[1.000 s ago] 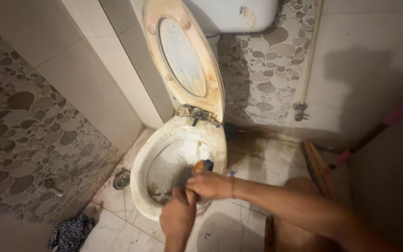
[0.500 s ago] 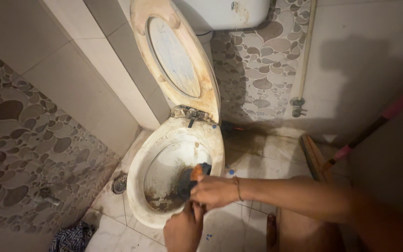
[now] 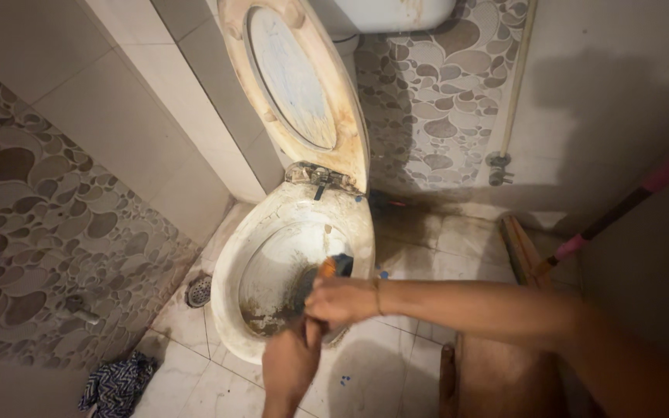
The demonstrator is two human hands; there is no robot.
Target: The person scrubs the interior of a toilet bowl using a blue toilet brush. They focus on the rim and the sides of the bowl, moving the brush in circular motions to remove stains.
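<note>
Two hands grip one orange-handled toilet brush (image 3: 327, 269) at lower centre: left hand (image 3: 292, 364) and right hand (image 3: 342, 300), fingers clamped on its shaft, over the stained white ceramic bowl (image 3: 230, 267). It looks light, stiff, probably slippery; best held mid-handle.

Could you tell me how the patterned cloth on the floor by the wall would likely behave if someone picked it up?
The patterned cloth lies crumpled in soft folds, so it would probably hang limp. It looks thin, so likely light unless damp, which I cannot tell. It should neither roll nor tip.
</note>
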